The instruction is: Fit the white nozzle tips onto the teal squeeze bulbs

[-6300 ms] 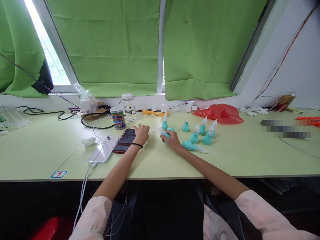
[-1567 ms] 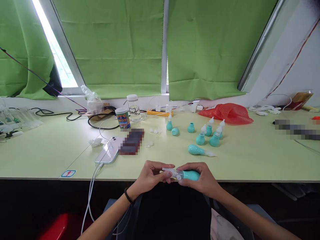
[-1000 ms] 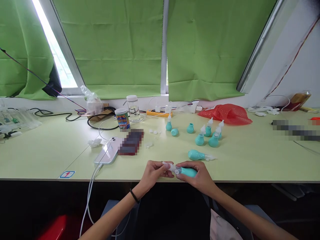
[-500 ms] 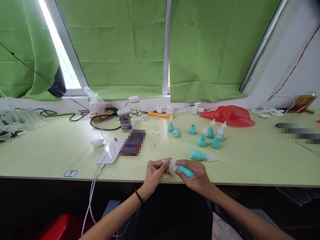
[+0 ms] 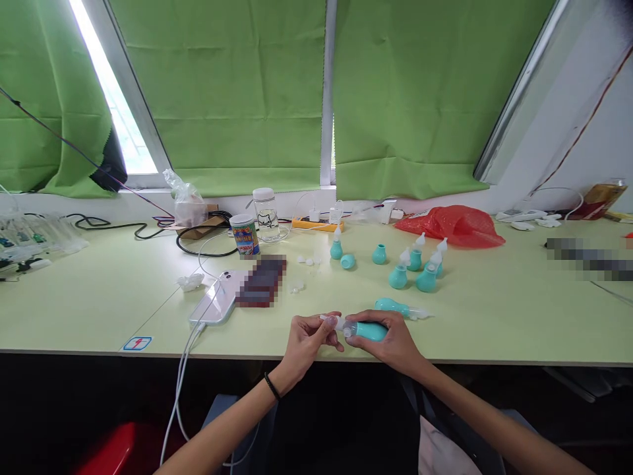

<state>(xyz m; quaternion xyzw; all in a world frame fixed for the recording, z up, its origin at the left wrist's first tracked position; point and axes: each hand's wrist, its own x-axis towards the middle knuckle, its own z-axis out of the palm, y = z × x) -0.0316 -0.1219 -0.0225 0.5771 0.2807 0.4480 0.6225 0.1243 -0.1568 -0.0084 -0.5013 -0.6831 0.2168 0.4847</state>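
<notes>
At the table's front edge, my right hand (image 5: 390,338) wraps round the teal bulb of a nasal aspirator (image 5: 370,331), which lies nearly level and points left. My left hand (image 5: 312,340) is closed, thumb against fingers, on the whitish translucent nozzle tip (image 5: 340,323) at the other end. The tip meets the clear collar between both hands; how firmly it is seated I cannot tell. Just beyond my right hand another teal aspirator (image 5: 392,305) lies on its side, its clear tip pointing right. Several teal bulbs (image 5: 426,278) stand farther back, some with clear tips; one bulb (image 5: 347,262) is tipped over.
Small clear parts (image 5: 297,287) lie left of the bulbs. A phone (image 5: 217,297) with a white cable, a pixelated dark red object (image 5: 262,282), a printed canister (image 5: 244,236) and a lidded jar (image 5: 267,216) are at left. A red plastic bag (image 5: 452,226) lies back right.
The teal bulb in my right hand has swung from slanting down to nearly level, in line with the tip. My left hand keeps its pinch. The view has shifted slightly.
</notes>
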